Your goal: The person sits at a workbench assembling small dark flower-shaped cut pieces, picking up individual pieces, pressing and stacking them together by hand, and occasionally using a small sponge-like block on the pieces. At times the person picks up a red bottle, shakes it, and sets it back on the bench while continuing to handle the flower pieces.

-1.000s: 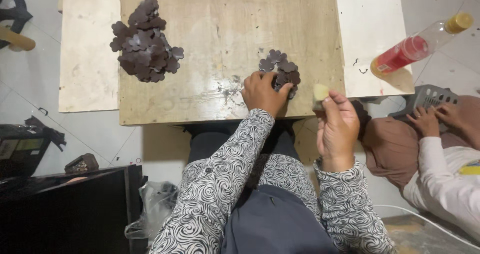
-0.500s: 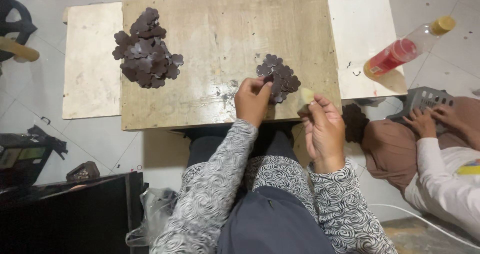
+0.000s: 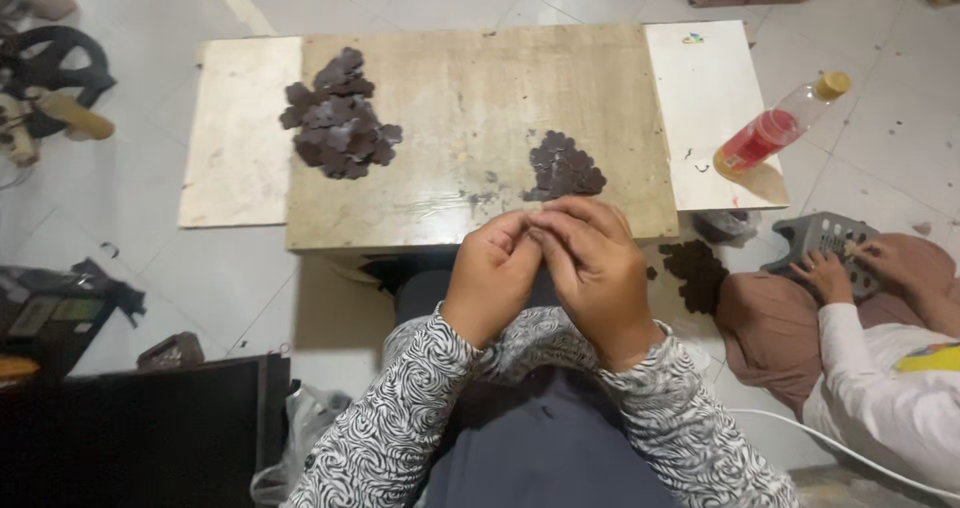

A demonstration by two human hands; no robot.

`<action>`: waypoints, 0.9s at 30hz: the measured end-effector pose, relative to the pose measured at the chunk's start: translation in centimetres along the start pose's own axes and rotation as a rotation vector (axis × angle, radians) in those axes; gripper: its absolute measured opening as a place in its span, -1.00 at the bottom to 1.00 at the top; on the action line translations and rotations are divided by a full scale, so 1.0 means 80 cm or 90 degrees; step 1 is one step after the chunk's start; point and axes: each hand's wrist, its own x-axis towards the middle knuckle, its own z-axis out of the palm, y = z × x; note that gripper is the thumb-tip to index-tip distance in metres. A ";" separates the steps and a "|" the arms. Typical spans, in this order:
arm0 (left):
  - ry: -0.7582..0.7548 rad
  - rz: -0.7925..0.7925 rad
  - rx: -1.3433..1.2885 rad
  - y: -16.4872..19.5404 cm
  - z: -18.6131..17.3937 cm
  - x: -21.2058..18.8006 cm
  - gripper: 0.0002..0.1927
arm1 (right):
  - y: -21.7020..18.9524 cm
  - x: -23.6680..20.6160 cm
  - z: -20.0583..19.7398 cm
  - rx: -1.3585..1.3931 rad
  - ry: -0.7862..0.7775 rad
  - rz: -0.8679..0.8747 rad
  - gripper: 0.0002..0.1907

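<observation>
From the head camera, both hands have come together since a moment ago, when the left hand (image 3: 492,280) was on the small pile of dark brown flat pieces (image 3: 564,167) and the right hand (image 3: 592,268) held something pale. Now their fingertips pinch one tiny pale bit between them, just over the near edge of the low wooden counter (image 3: 470,98). A bigger dark pile (image 3: 337,116) sits far left.

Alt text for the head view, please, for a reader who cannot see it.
A person's left hand and right hand meet fingertip to fingertip at the near edge of a low wooden board, just below a small pile of dark scalloped pieces. A larger pile lies far left; a second person's hand touches a grey basket.
</observation>
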 end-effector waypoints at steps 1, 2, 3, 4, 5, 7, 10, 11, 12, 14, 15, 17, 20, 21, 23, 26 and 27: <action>0.011 0.004 0.001 0.009 0.001 -0.012 -0.73 | -0.011 0.004 0.001 -0.061 0.004 -0.052 -0.81; 0.015 0.026 0.006 0.019 -0.002 -0.011 -0.72 | -0.017 0.012 0.003 -0.071 0.013 -0.073 -0.80; 0.017 0.054 0.013 0.028 -0.007 -0.008 -0.70 | -0.022 0.019 0.006 -0.082 0.027 -0.099 -0.79; 0.026 0.043 -0.017 0.037 -0.013 -0.006 -0.69 | -0.027 0.024 0.007 -0.090 0.027 -0.111 -0.79; 0.042 0.012 -0.054 0.045 -0.019 -0.004 -0.68 | -0.031 0.030 0.006 -0.058 0.011 -0.078 -0.80; 0.060 -0.050 -0.110 0.055 -0.028 -0.015 -0.65 | -0.037 0.043 0.003 0.002 -0.025 -0.007 -0.82; 0.041 -0.053 -0.133 0.068 -0.041 -0.016 -0.64 | -0.054 0.054 -0.002 0.042 0.004 -0.007 -0.84; 0.040 -0.049 -0.139 0.071 -0.041 -0.019 -0.65 | -0.061 0.055 -0.004 0.031 -0.002 -0.033 -0.83; 0.043 -0.047 -0.146 0.072 -0.038 -0.025 -0.66 | -0.068 0.054 -0.004 0.023 -0.012 -0.056 -0.83; 0.054 0.011 -0.185 0.073 -0.029 -0.033 -0.67 | -0.079 0.052 0.004 -0.004 -0.018 -0.109 -0.82; 0.050 0.048 -0.200 0.073 -0.026 -0.034 -0.67 | -0.082 0.051 0.010 -0.026 -0.011 -0.137 -0.81; 0.092 0.023 -0.222 0.072 -0.020 -0.036 -0.67 | -0.081 0.050 0.014 -0.059 -0.001 -0.140 -0.81; 0.137 -0.025 -0.219 0.067 -0.022 -0.041 -0.66 | -0.071 0.049 0.010 -0.027 -0.019 -0.053 -0.83; 0.135 -0.039 -0.210 0.065 -0.024 -0.040 -0.65 | -0.067 0.049 0.005 -0.001 -0.018 -0.012 -0.85; 0.117 -0.057 -0.207 0.060 -0.026 -0.037 -0.65 | -0.064 0.046 -0.002 0.051 0.005 0.031 -0.86; 0.072 -0.004 -0.230 0.050 -0.017 -0.036 -0.66 | -0.068 0.032 -0.002 0.065 0.016 -0.018 -0.86; 0.044 0.031 -0.238 0.047 -0.014 -0.034 -0.67 | -0.069 0.029 0.003 0.014 0.010 -0.074 -0.85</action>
